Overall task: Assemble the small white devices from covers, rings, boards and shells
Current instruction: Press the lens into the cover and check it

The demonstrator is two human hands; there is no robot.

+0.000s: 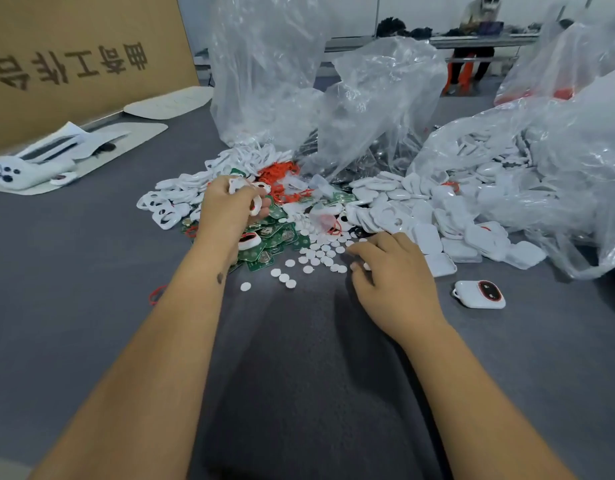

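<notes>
Left hand held white covers, fingers curled round them, above the green boards. Right hand pinched at the small white discs on the tabletop; grip unclear. Parts-gathering step, probably. Next: seat disc into cover. One finished device lay right.

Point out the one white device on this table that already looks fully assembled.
It is the closed white device lying alone on the grey table, right of the right hand; unlike the piled loose shells, it shows a red-ringed window.
</notes>
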